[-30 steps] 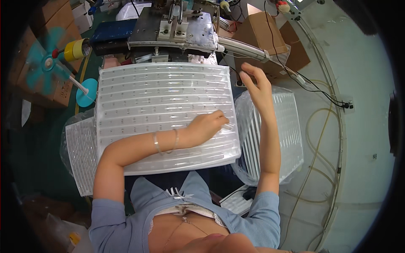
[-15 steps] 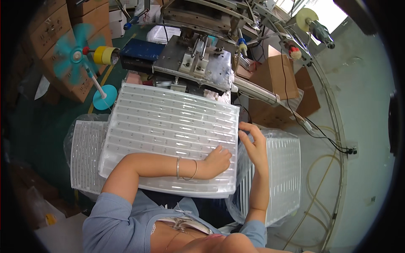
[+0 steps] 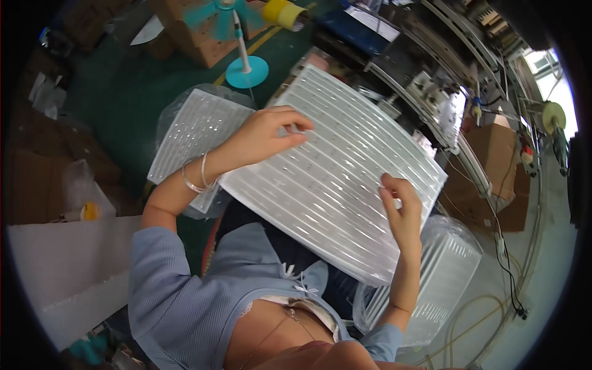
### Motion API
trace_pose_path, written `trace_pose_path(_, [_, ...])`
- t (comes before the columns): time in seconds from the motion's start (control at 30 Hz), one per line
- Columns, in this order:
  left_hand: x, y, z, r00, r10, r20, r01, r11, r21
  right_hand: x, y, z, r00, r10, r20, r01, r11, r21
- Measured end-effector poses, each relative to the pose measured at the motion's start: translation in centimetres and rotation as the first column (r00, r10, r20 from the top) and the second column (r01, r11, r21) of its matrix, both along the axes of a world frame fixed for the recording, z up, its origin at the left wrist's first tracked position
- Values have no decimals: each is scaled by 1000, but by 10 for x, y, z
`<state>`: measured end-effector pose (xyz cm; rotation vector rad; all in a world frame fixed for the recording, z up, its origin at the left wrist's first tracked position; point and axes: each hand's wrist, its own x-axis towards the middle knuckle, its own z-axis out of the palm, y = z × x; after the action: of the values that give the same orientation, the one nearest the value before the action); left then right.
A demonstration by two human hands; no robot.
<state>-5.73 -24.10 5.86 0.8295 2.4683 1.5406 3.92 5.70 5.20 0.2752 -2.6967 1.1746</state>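
A large white ribbed tray [image 3: 327, 185] lies tilted in front of me, with clear glossy strips in its long parallel rows. Over its far left part hovers my left hand [image 3: 277, 132], a bracelet at the wrist; thumb and forefinger are bent with a gap between them. My right hand [image 3: 404, 206] is over the tray's right part, fingers curled and thumb apart from the forefinger. Nothing shows in either hand. Whether the fingertips touch the strips, I cannot tell.
A smaller ribbed tray [image 3: 200, 132] in clear plastic film sits at the left, and another wrapped tray [image 3: 435, 283] at the lower right. Beyond the large tray stands metal machinery [image 3: 425, 92]. A teal fan [image 3: 246, 73] is on the floor; an open carton [image 3: 493, 157] stands at the right.
My view has swung to the left. My left hand has moved from the tray's right part to its far left. My right hand has come from the right edge over the rows.
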Motion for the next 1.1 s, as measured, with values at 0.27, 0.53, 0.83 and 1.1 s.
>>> trace_pose_path(0.27, [22,-81,-40,940,313,135,-324,944,68,-34,-132,-19,873,486,-37,-440,819,368])
trace_pose_path(0.53, [2,-76,-47,956,291,45,-294,947,129,-47,-166,-49,802,590,92,-559,688,463])
trace_pose_path(0.83, [-51,7,-39,976,97,-195,-88,995,53,-82,-81,11,957,278,87,-204,851,-483])
trace_pose_path(1.1, [-128,180,7,629,189,-754,-135,982,133,-66,33,-3,948,-236,212,314,587,-746])
